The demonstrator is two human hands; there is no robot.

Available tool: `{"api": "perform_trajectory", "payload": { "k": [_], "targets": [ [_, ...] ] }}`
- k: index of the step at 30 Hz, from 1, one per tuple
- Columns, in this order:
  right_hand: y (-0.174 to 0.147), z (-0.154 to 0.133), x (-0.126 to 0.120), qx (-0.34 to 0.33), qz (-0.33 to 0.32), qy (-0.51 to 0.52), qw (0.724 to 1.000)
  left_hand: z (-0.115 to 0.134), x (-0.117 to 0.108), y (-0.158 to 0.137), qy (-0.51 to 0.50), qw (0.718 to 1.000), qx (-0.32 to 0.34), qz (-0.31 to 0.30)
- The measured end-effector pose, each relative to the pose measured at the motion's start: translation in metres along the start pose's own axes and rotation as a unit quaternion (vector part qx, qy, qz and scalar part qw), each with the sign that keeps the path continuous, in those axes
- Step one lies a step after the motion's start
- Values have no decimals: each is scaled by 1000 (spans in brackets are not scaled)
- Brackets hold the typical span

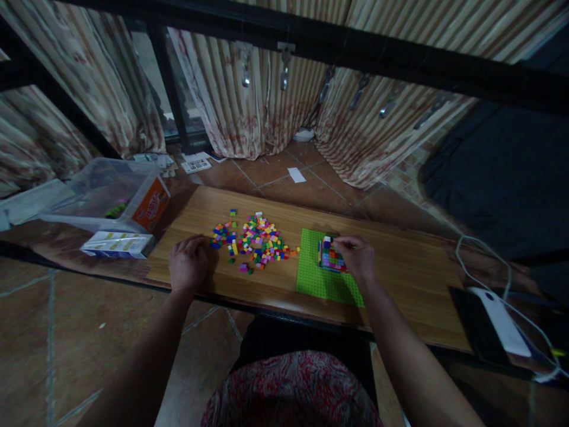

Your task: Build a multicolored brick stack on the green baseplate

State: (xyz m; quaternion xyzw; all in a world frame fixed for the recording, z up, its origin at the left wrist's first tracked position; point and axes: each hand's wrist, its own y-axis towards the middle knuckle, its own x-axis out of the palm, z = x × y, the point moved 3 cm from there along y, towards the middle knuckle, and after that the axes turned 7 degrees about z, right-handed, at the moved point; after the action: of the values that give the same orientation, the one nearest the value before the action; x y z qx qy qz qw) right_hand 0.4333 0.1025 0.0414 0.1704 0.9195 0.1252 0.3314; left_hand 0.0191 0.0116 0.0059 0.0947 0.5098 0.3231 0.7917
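Observation:
My right hand [357, 254] reaches over a lime-green studded baseplate [311, 281]. Its fingers are pinched together at the upper edge of a small multicoloured brick build [331, 258], touching a toy building brick there; the hand partly hides the build's right side. White and dark bricks [328, 241] stand up at the build's top edge. On the table's left part rests my left hand [189, 263], fingers curled in and closed, with whatever is under them hidden. Just right of it lies a loose heap of small coloured toy building bricks [262, 239].
The bricks and baseplate lie on a long wooden table [409, 279]. To its left are a clear plastic bin [102, 178] with an orange label and a white box [118, 244]. At the right end lie a white device [500, 320] and a white cable [507, 267]. Curtains [267, 101] hang behind.

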Motion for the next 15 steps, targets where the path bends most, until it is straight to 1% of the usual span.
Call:
{"api": "perform_trajectory", "payload": {
  "k": [3, 9, 15],
  "targets": [
    [1, 1, 0, 3, -9, 1, 1000, -1, 1, 0, 5, 1000, 5, -2],
    [2, 1, 1, 0, -5, -13, 1000, -2, 2, 0, 6, 1000, 16, 3],
    [3, 3, 2, 14, -7, -9, 1000, -1, 1, 0, 8, 1000, 14, 4]
  ]
}}
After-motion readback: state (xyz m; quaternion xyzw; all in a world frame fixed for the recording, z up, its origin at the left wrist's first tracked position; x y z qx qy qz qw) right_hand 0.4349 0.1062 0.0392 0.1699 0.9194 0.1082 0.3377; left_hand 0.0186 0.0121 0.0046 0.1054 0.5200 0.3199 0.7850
